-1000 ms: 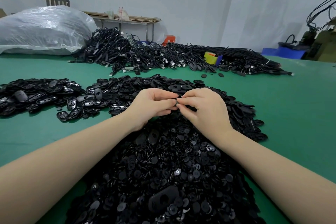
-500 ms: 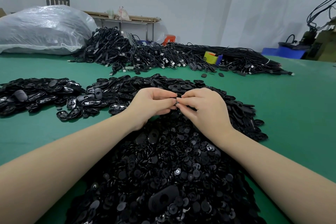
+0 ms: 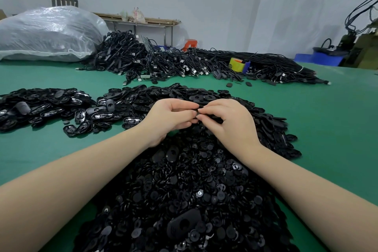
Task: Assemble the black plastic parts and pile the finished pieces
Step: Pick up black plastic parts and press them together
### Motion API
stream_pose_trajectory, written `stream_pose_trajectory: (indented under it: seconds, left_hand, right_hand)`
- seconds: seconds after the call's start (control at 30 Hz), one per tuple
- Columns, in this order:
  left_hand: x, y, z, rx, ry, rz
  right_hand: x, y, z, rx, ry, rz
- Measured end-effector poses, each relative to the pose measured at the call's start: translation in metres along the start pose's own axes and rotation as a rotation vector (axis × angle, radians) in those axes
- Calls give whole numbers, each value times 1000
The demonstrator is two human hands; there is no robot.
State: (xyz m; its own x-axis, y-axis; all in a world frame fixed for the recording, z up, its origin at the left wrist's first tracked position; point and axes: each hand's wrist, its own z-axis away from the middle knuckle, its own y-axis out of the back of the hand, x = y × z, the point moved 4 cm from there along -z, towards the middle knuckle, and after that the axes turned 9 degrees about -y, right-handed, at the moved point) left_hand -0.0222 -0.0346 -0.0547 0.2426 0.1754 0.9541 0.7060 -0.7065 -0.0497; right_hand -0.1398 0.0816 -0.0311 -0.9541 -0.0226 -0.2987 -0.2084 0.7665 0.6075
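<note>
The left hand (image 3: 170, 117) and the right hand (image 3: 229, 120) meet fingertip to fingertip above the green worktop (image 3: 327, 120), both with fingers curled inward. Between them they pinch a small black plastic part (image 3: 198, 113) — only a sliver of it shows past the fingertips, so its shape cannot be made out, nor whether it is one piece or two.

Directly below the hands and running back along both forearms toward the person lies a deep heap of small round black pieces (image 3: 194, 190), with a larger oval black shell (image 3: 184, 224) lying on top of it close to the person. Just beyond the hands and spreading out past the right hand is a heap of flat oval black parts (image 3: 266, 129). Out past the left hand, a separate pile of oval shells (image 3: 41, 106) lies on the worktop, many showing glossy hollow insides.

Farther from the hands, across the worktop, a long mound of black cables (image 3: 173, 61) with metal plugs stretches from side to side; a yellow and blue tape dispenser (image 3: 239, 65) sits among them. Far beyond the left hand rests a bulging clear plastic sack (image 3: 47, 32) — behind it, a wooden bench (image 3: 143, 21) stands against the pale wall.
</note>
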Motion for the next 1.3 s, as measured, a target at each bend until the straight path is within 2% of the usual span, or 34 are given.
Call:
stream_pose_trajectory:
  seconds: [0.17, 0.5, 0.6, 0.9, 1.3]
  left_hand:
    - [1, 2, 1, -30, 5, 13]
    - [4, 3, 2, -151, 69, 98]
    - [4, 3, 2, -124, 68, 101]
    - [4, 3, 2, -49, 33, 90]
    - [5, 4, 1, -142, 112, 113]
  right_hand:
    - [-1, -1, 0, -17, 8, -72]
    - [8, -4, -5, -94, -147, -399]
    - [7, -6, -7, -147, -192, -458]
    - [1, -2, -1, -43, -214, -356]
    - [1, -3, -6, -149, -188, -413]
